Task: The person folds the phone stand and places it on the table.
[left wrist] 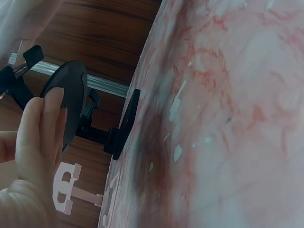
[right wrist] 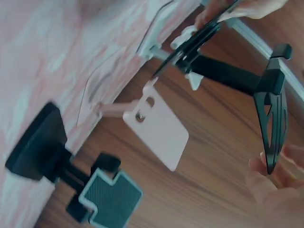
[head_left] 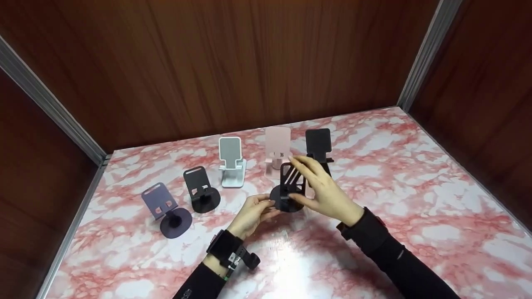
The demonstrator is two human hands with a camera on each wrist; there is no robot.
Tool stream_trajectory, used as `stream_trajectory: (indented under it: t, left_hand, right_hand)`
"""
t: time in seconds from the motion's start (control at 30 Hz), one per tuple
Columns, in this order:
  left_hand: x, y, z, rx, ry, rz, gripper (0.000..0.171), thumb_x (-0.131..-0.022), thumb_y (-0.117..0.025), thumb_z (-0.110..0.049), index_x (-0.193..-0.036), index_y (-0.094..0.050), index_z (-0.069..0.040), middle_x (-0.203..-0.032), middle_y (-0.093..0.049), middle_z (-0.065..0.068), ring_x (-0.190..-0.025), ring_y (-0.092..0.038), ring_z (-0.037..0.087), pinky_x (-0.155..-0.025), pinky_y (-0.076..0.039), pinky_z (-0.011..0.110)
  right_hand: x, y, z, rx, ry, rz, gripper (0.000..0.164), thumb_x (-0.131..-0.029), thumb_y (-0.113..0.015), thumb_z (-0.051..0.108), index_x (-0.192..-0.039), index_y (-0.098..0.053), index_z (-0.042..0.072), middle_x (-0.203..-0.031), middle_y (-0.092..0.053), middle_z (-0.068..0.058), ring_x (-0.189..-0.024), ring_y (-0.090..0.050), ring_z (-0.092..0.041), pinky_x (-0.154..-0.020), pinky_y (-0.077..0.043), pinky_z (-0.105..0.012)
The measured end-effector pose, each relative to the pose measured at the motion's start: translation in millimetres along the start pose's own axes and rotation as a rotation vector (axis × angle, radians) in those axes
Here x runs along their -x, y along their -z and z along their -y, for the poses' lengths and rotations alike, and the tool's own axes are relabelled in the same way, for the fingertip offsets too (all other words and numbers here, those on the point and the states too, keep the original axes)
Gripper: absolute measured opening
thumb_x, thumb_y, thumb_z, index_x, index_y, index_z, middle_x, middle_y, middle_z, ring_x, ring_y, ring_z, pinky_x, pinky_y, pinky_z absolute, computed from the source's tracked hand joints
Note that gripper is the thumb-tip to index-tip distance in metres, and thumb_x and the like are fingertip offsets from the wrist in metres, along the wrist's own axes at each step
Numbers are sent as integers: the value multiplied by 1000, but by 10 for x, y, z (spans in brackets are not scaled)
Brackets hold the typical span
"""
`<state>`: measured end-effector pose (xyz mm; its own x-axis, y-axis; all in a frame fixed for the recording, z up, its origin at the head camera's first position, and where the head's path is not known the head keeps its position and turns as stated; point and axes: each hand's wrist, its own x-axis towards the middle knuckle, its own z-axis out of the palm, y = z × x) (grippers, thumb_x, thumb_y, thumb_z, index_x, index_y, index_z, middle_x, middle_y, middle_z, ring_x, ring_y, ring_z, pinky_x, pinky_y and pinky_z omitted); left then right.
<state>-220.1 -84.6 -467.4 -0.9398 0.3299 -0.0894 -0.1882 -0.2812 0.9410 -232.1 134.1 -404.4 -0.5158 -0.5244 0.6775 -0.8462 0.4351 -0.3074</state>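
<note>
Both hands hold a black phone stand [head_left: 293, 180] with a round base and a slotted back plate. In the left wrist view its disc base [left wrist: 71, 102] is raised off the table. My left hand [head_left: 253, 214] pinches the base's edge between thumb and fingers. At the top of the slotted plate [right wrist: 273, 126], fingertips of my right hand [head_left: 326, 189] grip its end in the right wrist view. Behind the held stand are a pink phone stand [head_left: 277, 140] and another black phone stand [head_left: 318, 142], the latter partly hidden by my right hand.
A white phone stand [head_left: 230, 153] with a grey pad stands left of the pink one. Farther left are a black round-based stand [head_left: 197, 180] and a purple stand [head_left: 160, 201]. Dark wood panels [head_left: 249, 70] bound the red-and-white marbled table [head_left: 415, 187].
</note>
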Motion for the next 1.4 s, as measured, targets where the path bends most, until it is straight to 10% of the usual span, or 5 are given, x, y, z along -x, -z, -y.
stream_trajectory:
  t: [0.27, 0.67, 1.4]
  left_hand:
    - [17, 34, -37, -5, -8, -21, 28, -95, -42, 8, -119, -51, 21, -102, -66, 17, -81, -68, 14, -76, -56, 21]
    - [46, 65, -69, 30, -17, -37, 30, -93, -45, 8, -120, -51, 20, -97, -66, 12, -77, -67, 12, -78, -56, 23]
    - [77, 104, -83, -30, -68, -38, 32, -95, -51, 4, -124, -51, 17, -100, -70, 16, -81, -68, 14, -80, -56, 26]
  right_hand:
    - [-101, 42, 122, -263, -162, -211, 63, -78, -76, -9, -134, -47, -9, -113, -60, -20, -103, -60, -32, -88, -54, -40]
    - [-105, 16, 97, -599, -539, -93, 30, -85, -71, -5, -113, -61, -11, -93, -69, -18, -81, -66, -18, -72, -55, -25]
    - [-45, -99, -49, -722, -500, -44, 15, -90, -68, 4, -80, -63, -6, -77, -66, -13, -66, -65, -15, -63, -59, -37]
